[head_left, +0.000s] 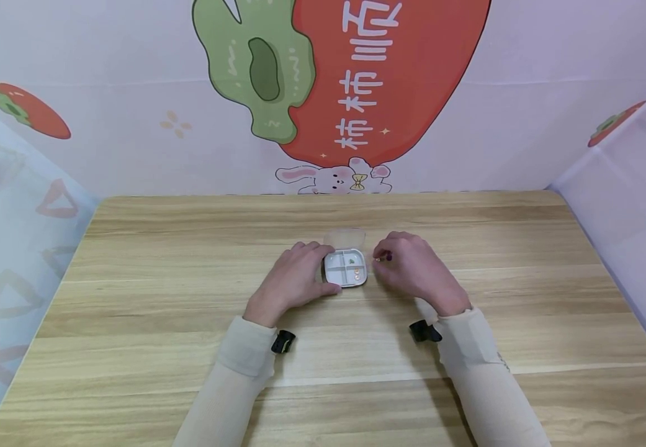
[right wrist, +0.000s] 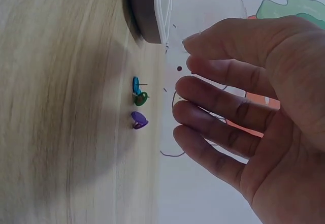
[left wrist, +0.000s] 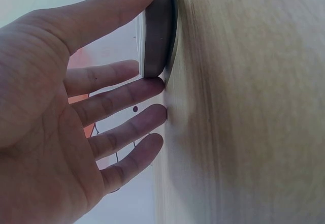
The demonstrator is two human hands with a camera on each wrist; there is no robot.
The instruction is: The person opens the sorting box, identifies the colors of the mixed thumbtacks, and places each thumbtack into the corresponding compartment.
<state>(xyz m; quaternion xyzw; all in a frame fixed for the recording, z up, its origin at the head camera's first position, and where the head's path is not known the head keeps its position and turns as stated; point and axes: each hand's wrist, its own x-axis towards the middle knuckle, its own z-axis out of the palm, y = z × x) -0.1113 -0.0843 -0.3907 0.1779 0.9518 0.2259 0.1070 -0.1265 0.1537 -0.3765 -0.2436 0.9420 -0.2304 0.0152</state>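
Note:
A small white box (head_left: 331,284) with a dark underside (left wrist: 158,41) sits on the table, its clear lid (head_left: 345,238) raised at the back. Four-way dividers split it; a green piece (head_left: 352,261) lies in the back right compartment and gold-coloured pieces (head_left: 357,273) in the front right one. My left hand (head_left: 295,277) holds the box from its left side, thumb at the front and forefinger behind. Right of the box, my right hand (head_left: 409,264) hovers with thumb and forefinger close together, nothing visible between them. Beside its fingertips lie blue (right wrist: 136,85), green (right wrist: 141,99) and purple thumbtacks (right wrist: 138,120).
The wood-grain table (head_left: 149,298) stretches around both hands. A printed cloth (head_left: 133,143) with a large red fruit drawing stands along the table's back edge, and pale cloth hangs at both sides. A black camera mount (head_left: 426,331) is on the right wrist.

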